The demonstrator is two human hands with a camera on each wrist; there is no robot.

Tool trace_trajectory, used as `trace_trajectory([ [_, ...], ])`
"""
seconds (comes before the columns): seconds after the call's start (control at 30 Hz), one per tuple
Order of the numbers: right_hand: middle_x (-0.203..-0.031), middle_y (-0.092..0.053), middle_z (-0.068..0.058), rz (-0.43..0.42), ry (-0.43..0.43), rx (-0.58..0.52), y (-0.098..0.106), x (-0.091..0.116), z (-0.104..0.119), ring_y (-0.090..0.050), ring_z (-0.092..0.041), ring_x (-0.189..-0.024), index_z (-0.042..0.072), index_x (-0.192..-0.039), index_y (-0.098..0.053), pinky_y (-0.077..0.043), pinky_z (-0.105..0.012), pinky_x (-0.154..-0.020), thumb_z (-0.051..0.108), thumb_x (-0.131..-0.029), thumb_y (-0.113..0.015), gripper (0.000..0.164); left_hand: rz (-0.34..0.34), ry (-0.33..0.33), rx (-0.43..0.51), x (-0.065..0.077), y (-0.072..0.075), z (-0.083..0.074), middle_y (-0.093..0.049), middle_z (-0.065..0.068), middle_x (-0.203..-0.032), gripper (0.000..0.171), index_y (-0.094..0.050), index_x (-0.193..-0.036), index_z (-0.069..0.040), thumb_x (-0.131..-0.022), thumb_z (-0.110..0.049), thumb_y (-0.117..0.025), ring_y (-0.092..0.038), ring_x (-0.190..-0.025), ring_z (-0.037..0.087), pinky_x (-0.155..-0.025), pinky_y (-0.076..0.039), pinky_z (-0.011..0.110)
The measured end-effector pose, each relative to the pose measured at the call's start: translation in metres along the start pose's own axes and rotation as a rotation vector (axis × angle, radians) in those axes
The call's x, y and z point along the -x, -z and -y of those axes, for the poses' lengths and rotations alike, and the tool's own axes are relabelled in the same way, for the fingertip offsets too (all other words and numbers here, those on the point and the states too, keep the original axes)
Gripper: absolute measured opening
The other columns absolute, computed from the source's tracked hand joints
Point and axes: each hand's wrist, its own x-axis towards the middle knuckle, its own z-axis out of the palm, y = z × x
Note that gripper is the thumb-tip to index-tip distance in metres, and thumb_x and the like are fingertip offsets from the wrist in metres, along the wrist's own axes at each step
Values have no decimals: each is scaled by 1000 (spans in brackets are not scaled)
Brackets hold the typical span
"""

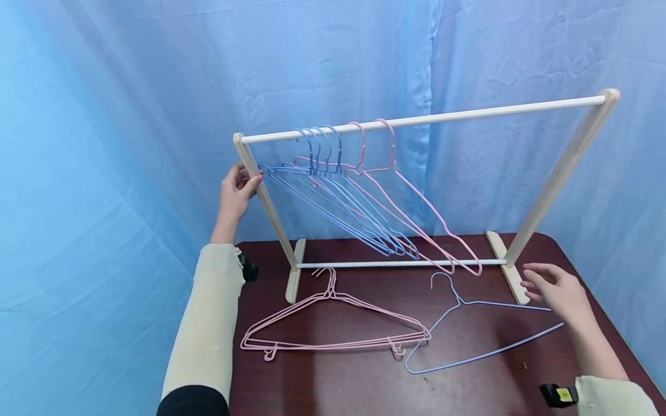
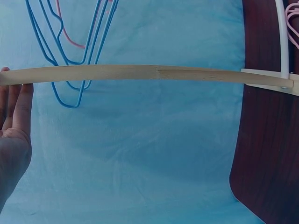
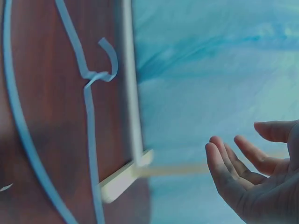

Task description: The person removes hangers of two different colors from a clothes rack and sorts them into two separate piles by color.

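Grips the left post of the rack with the left hand, just below the top corner, thumb toward the front and fingers set behind the wood. Seen from the left wrist, rests extended fingers against one edge of that post. Holds the right hand bare and loosely spread, fingers gently bent, thumb standing apart, with nothing pinched between them. Hovers with it over the right end of a loose blue hanger, masking that end from the head view; seen from the right wrist, apart from the wire that shows.

Has that loose blue hanger lying flat on the dark red-brown table, in front of the rack, hook toward the lower bar. Across its left corner, overlapping in view, the right end of a stack of pink hangers, also flat, hooks toward the rack.

Farther up, on the white top rail: four blue hangers crowded nearest the left hand, then two pink hangers to their right. Cannot tell whether touching the nearest wire with the left thumb. At the far right, the right post, standing on a pale foot just beside the right fingertips in view. Behind everything, blue curtains.
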Motion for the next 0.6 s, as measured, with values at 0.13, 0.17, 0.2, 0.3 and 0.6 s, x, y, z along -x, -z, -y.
trace_trajectory([
  [0.13,-90,-57,38,24,87,-88,-1,3,31,-63,16,-80,-1,-134,-52,-59,-15,-67,34,-103,-54,47,-3,-9,4,0,0,0,-62,19,-132,45,-52,-140,-11,-99,-28,-61,-62,-121,27,-105,-51,46],
  [0.17,-93,-59,36,36,110,-126,-1,4,39,-65,15,-82,5,-131,-55,-59,-16,-68,32,-103,-54,38,-4,-10,4,0,0,0,-62,19,-132,45,-52,-140,-11,-99,-29,-61,-62,-121,27,-105,-51,46],
  [0.2,-97,-60,35,49,130,-162,-1,6,47,-66,13,-84,11,-128,-57,-59,-16,-69,30,-103,-54,31,-5,-9,0,0,0,-1,-62,19,-133,46,-52,-140,-11,-99,-29,-61,-62,-122,28,-106,-51,46],
  [0.3,-107,-63,27,103,186,-311,-4,10,69,-70,7,-88,23,-121,-59,-60,-18,-71,21,-104,-54,18,-7,-3,6,1,1,-1,-62,19,-132,45,-52,-140,-12,-99,-28,-61,-62,-122,28,-106,-51,46],
  [0.6,-120,-70,9,266,413,-543,-20,29,117,-74,-7,-97,-1,-135,-58,-61,-26,-76,0,-103,-47,34,0,0,5,-1,0,2,-62,19,-133,48,-51,-143,-14,-99,-30,-61,-62,-122,27,-106,-51,45],
])
